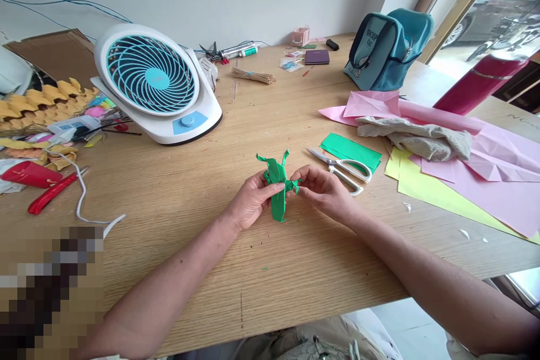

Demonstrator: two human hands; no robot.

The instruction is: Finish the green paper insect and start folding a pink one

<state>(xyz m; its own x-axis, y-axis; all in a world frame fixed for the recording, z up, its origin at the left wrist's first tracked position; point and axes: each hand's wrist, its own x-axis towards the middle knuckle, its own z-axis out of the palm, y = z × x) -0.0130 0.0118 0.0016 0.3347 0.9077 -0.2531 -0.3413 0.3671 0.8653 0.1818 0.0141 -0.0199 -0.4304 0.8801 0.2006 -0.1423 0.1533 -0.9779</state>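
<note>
A folded green paper figure (277, 184) with thin pointed flaps is held over the middle of the wooden table (236, 270). My left hand (252, 200) grips its body from the left, fingers closed round it. My right hand (321, 189) pinches a small flap on its right side. White-handled scissors (343, 169) lie just beyond my right hand, beside a flat green paper sheet (351, 149).
A white and blue desk fan (157, 85) stands at the back left. Pink sheets (476, 152) and a yellow sheet (426, 188) lie with a grey cloth (417, 138) at the right. A teal bag (386, 48) stands behind. Red tools and yellow paper shapes (40, 104) fill the left edge.
</note>
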